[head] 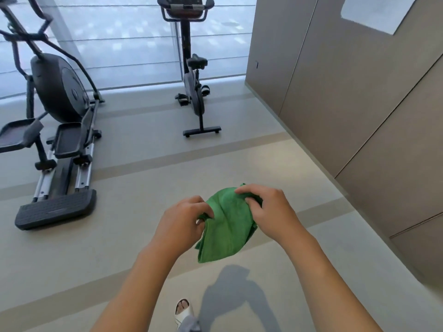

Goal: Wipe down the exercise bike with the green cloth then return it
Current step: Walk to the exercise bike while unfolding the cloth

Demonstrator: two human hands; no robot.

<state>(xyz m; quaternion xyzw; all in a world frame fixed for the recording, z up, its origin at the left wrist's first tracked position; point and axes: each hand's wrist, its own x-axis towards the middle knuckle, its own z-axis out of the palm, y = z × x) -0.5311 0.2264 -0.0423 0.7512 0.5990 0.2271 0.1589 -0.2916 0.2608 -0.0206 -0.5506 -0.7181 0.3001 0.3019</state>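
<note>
Preparation step: left hand (184, 218) and right hand (268, 209) pinch the green cloth (225, 231) between them; exercise bike (194, 92) stands well ahead, likely approached next.

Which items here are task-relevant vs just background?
In the job:
- green cloth, gripped by left hand and right hand
- exercise bike, ahead by the window, not yet touched

Background:
- elliptical trainer, left
- wall panels, right
- white sandal
</note>
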